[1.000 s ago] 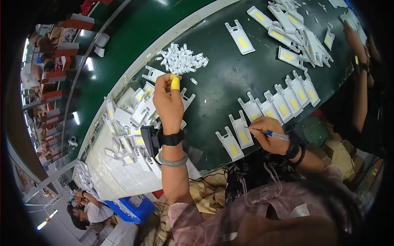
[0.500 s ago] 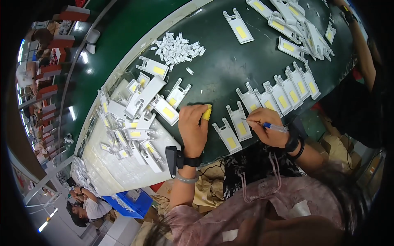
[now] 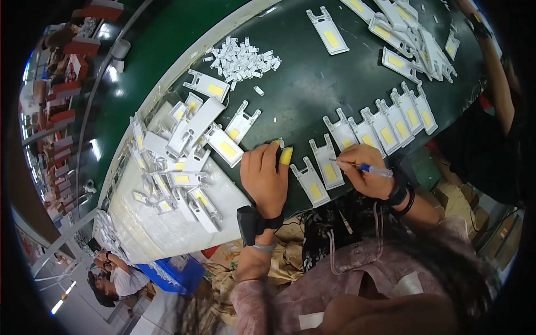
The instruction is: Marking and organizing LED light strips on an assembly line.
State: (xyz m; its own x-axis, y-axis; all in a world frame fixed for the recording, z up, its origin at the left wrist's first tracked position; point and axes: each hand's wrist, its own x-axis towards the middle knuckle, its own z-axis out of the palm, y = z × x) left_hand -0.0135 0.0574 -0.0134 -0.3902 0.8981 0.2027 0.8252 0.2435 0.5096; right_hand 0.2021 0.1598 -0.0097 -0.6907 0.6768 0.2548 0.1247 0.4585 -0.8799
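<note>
My left hand [image 3: 264, 177], with yellow covers on its thumb and a fingertip, pinches a small white plastic piece [image 3: 281, 142] over the dark green table. My right hand [image 3: 365, 173] is wrapped round a slim screwdriver with a clear and blue handle [image 3: 375, 170]; its thin tip points left over a flat white plastic part [image 3: 327, 163] with a yellow rectangle and two prongs. Another such part [image 3: 311, 183] lies between my hands. More of these parts [image 3: 385, 129] stand in an overlapping row beyond my right hand.
A heap of small white pieces [image 3: 240, 62] lies at the far left of the table [image 3: 301, 84]. White parts pile up on a plastic-wrapped block [image 3: 167, 234] at left and at the far right [image 3: 419, 44]. A blue bin [image 3: 181, 273] stands below. Another person's arm [image 3: 494, 72] shows at right.
My left hand has turned slightly and its fingertips now close on a small white piece. My right hand keeps its hold on the screwdriver, nearly unmoved. The view has shifted slightly.
</note>
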